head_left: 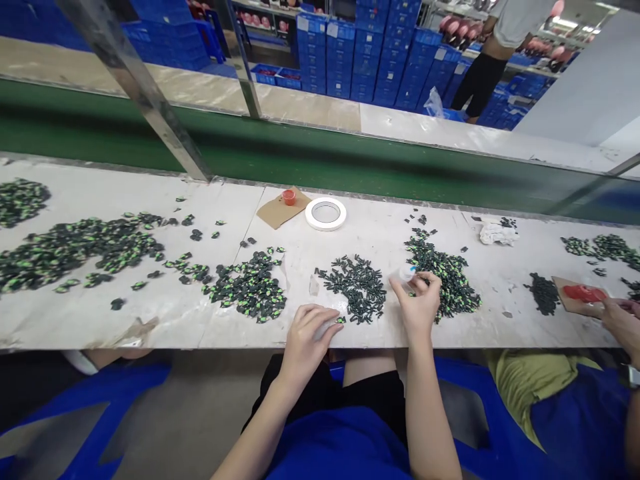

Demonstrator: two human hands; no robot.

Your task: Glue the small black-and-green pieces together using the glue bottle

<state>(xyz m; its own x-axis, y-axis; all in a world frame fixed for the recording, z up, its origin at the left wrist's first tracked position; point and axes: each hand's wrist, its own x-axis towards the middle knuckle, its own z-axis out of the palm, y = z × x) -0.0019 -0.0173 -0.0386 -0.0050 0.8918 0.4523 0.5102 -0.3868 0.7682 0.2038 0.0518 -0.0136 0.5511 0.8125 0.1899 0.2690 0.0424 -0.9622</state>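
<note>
Blue shirt (345,443) below table edge (240,344); left grip (305,333) pinched on green-black piece (341,320); right grip (419,308), can't tell; open room between.

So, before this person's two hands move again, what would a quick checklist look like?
1. Left hand has a piece at its fingertips: ok, a small black-and-green piece is there.
2. That piece is firmly gripped: cannot tell.
3. Pale item with a blue mark at the right hand can be identified: cannot tell, too small.
4. Dark middle pile lies between the hands: ok.
5. White roll is clear of both hands: ok, it lies beyond them.
6. All pieces gathered into piles: not ok, a stray piece lies alone at left.
</note>
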